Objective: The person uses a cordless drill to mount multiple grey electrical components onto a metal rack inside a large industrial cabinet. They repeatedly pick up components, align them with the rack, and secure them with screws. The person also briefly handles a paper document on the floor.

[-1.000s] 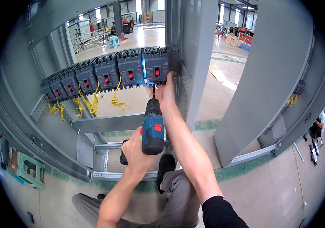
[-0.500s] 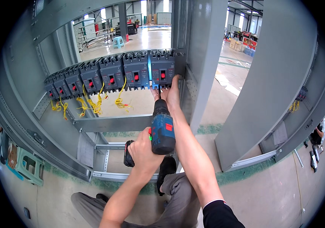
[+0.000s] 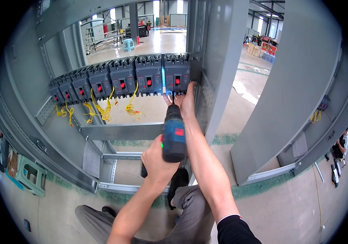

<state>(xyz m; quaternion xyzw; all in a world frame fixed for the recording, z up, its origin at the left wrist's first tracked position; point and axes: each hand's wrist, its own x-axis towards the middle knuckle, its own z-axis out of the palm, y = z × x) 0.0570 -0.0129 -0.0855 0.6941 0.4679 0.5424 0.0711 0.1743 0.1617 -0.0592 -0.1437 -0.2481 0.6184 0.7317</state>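
My left hand (image 3: 157, 159) is closed around the grip of a blue and black cordless drill (image 3: 174, 140), which points up and away. Its thin bit (image 3: 173, 98) reaches the lower edge of the rightmost circuit breaker (image 3: 177, 73), a dark grey block with a red toggle. My right hand (image 3: 187, 102) grips that breaker from below, thumb at its lower right corner and fingers under its bottom edge. Whether the bit sits in a screw is too small to tell. Beside it, a row of similar breakers (image 3: 122, 77) runs leftward, with a bright gap before the rightmost one.
A grey metal cabinet frame (image 3: 218, 73) surrounds the breakers, with a crossbar (image 3: 121, 131) below them. Coiled yellow wires (image 3: 104, 112) hang under several breakers. A pale green stool (image 3: 31, 175) stands at the left. Another person (image 3: 340, 145) is at the far right.
The drill has turned slightly more upright, and its battery is now mostly hidden behind my left hand. My right hand stays at the breaker. The whole view has shifted a little.
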